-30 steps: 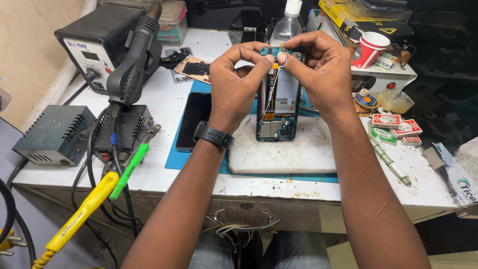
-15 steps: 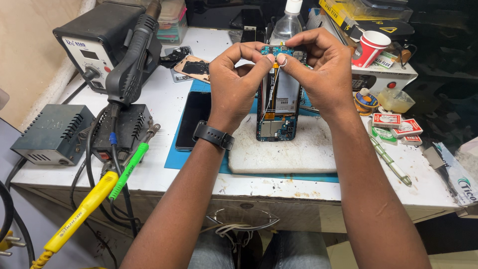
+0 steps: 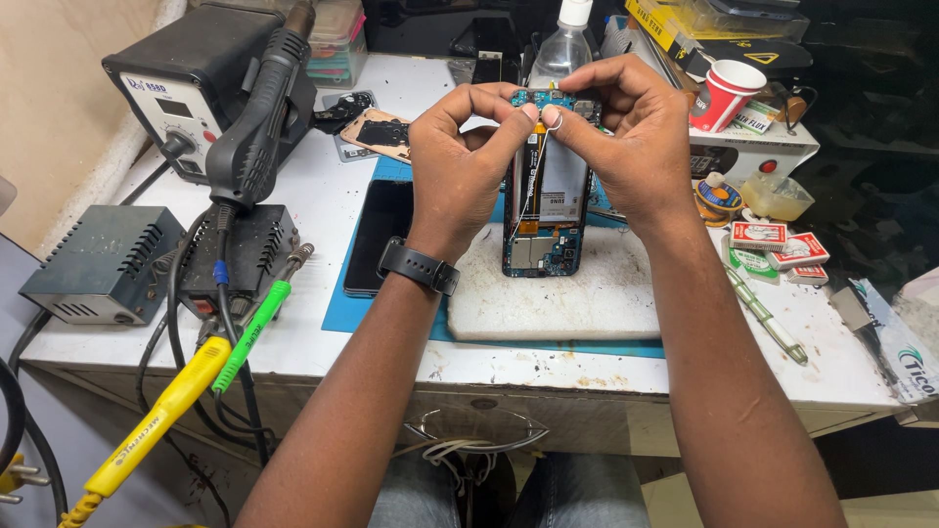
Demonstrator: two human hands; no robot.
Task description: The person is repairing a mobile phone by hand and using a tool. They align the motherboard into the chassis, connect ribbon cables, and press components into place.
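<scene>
Both hands are up over the opened smartphone with its back cover off (image 3: 544,210), which lies lengthwise on a worn white rectangular work pad (image 3: 577,298) in the middle of the white tabletop (image 3: 323,196). The left hand (image 3: 460,166), with a black wristwatch (image 3: 419,266) on its wrist, and the right hand (image 3: 626,147) are curled in toward each other, thumbs and forefingers pressed close together, pinching a small blue-green circuit board (image 3: 544,99) between them right above the top end of the phone. A thin white wire (image 3: 531,186) hangs from around the fingertips down across the phone; can't tell exactly where it starts.

The pad sits on a blue mat (image 3: 344,311), and a black phone screen (image 3: 381,235) lies flat just left of the pad. Further left there's a black hot-air rework station (image 3: 186,88) with its black handpiece (image 3: 256,122) parked upright, a grey metal box unit (image 3: 98,264) beside it, and a yellow-handled tool (image 3: 156,420) plus a green-handled one (image 3: 252,332) hanging off the front edge. Behind the hands stands a clear plastic bottle (image 3: 559,49). Off to the right: a red and white paper cup (image 3: 722,93), some small red and white boxes (image 3: 773,240), and a pale green pen-like tool (image 3: 763,313).
</scene>
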